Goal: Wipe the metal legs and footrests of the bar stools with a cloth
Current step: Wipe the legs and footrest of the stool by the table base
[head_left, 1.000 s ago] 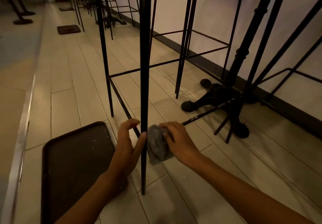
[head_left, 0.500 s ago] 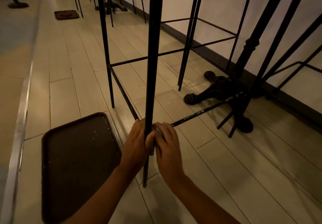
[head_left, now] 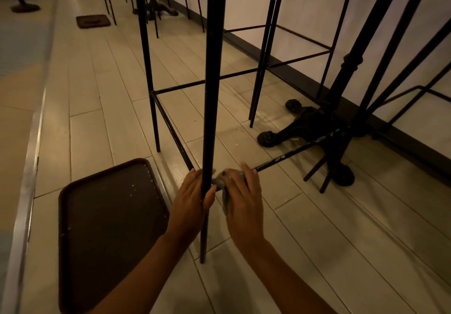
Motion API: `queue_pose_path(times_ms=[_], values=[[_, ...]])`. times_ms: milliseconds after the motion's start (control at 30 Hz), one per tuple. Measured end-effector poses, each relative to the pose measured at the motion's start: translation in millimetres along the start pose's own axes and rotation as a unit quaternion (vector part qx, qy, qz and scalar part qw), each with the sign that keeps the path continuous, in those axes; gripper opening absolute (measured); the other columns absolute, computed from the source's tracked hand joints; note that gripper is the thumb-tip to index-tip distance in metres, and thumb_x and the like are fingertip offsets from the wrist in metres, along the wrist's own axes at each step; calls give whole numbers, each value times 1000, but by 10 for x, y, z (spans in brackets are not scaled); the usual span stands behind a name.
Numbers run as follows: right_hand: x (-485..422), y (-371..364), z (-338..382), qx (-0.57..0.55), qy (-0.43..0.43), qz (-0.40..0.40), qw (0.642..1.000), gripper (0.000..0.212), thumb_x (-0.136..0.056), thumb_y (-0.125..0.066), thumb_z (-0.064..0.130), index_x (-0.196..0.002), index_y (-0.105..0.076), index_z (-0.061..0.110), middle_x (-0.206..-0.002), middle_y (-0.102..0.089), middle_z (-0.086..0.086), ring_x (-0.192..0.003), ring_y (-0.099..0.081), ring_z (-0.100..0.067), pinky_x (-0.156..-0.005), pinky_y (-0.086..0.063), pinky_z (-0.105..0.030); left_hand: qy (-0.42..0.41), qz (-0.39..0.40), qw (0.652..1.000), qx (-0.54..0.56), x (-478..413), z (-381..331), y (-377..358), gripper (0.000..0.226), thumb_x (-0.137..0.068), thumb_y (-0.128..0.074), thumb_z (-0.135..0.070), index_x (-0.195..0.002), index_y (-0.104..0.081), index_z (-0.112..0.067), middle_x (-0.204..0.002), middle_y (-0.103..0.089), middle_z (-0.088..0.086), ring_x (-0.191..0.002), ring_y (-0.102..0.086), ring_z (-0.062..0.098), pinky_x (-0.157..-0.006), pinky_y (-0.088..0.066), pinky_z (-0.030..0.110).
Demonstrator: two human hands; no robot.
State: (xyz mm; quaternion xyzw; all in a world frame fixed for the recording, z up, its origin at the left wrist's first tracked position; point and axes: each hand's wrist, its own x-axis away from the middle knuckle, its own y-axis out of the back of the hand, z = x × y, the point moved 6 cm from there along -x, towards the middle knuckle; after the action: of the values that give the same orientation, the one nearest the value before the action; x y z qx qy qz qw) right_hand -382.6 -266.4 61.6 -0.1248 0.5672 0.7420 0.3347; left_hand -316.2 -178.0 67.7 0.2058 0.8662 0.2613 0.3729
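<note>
Pale plank floor (head_left: pixel 317 240), dim light, row of black metal stools along a white wall (head_left: pixel 305 8). Nearest: brown tray (head_left: pixel 107 216) flat on the floor, left of the arms. Left hand (head_left: pixel 192 199) has its fingers wrapped round the near stool leg (head_left: pixel 210 94), low down, just above the foot. Right hand (head_left: pixel 241 204) is closed on a bunched grey cloth (head_left: pixel 223 191), pressing it against the same leg from the right, at the joint where the footrest bar (head_left: pixel 292 152) meets it. Both hands clamp the leg, almost touching each other. Further back: cast table base (head_left: pixel 305 125) by the wall, more stools beyond. Risks, as I judge them: the leg is thin and the stool tall, so a hard side push could tip or skid it on smooth planks; the cloth could snag on the footrest joint; white flecks on the bar look stuck on and a light pass may miss them; an elbow could knock the tray. Versus a second ago: the cloth was loose and clear of the leg with the right hand apart; now both hands have closed in and the cloth is pinned to the metal.
</note>
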Motion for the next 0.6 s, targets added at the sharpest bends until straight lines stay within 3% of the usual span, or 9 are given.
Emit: queue_pose_path(times_ms=[67, 133, 200, 267, 367, 433, 533, 600], values=[[40, -26, 162, -30, 13, 1, 999, 34, -95, -39, 22, -126, -49, 12, -134, -52, -9, -135, -28, -24, -112, -24, -42, 5, 2, 1000, 16, 15, 19, -10, 45, -96, -24, -49, -131, -35, -22, -128, -41, -5, -127, -30, 2, -106, -25, 46], [77, -78, 207, -82, 2, 14, 997, 43, -98, -21, 22, -129, -47, 7, -137, -49, -12, -133, -32, -22, -113, -23, -37, 12, 6, 999, 29, 20, 28, -12, 47, -96, -24, -51, -131, -35, -22, -129, -39, -7, -126, -28, -2, -106, -29, 42], [87, -84, 148, -138, -14, 22, 990, 38, -97, -32, 19, -128, -50, 7, -137, -48, -8, -132, -37, -16, -111, -31, -33, 18, 7, 999, 46, 12, 13, -6, 48, -95, -24, -52, -130, -36, -21, -129, -39, -7, -125, -29, -3, -105, -31, 41], [95, -51, 110, -161, 24, 25, 986, 34, -98, -40, 26, -125, -52, 9, -132, -53, -7, -128, -44, -15, -106, -40, -32, 13, 2, 999, 52, 10, -1, 1, 46, -95, -25, -52, -131, -33, -24, -128, -40, -5, -124, -30, -2, -105, -29, 42], [39, 11, 86, -163, 89, 38, 982, 39, -98, -35, 31, -119, -56, 6, -124, -59, -12, -120, -52, -21, -97, -49, -37, 5, 3, 1000, 24, 10, 3, -15, 51, -96, -25, -51, -130, -40, -17, -129, -48, 5, -124, -35, 4, -104, -32, 42], [17, 16, -2, -156, 92, 32, 983, 41, -99, -33, 32, -120, -55, 5, -124, -58, -13, -120, -51, -21, -97, -48, -38, 14, 7, 1000, 25, 10, 28, -35, 51, -95, -25, -52, -126, -45, -16, -126, -53, 12, -121, -40, 11, -102, -36, 42], [-1, 44, -146, -118, 87, 1, 989, 35, -92, -48, 25, -122, -54, 7, -124, -58, -11, -124, -47, -19, -104, -42, -34, 22, 6, 999, 36, 6, 38, -42, 44, -95, -25, -53, -117, -47, -23, -119, -57, 10, -117, -44, 13, -100, -42, 46], [-32, 83, -216, -99, 84, -14, 991, 35, -92, -47, 27, -121, -54, 8, -122, -59, -10, -124, -45, -18, -109, -35, -30, 24, 4, 999, 23, 12, 41, -43, 42, -95, -24, -53, -111, -49, -23, -113, -58, 10, -113, -46, 12, -97, -44, 48]])
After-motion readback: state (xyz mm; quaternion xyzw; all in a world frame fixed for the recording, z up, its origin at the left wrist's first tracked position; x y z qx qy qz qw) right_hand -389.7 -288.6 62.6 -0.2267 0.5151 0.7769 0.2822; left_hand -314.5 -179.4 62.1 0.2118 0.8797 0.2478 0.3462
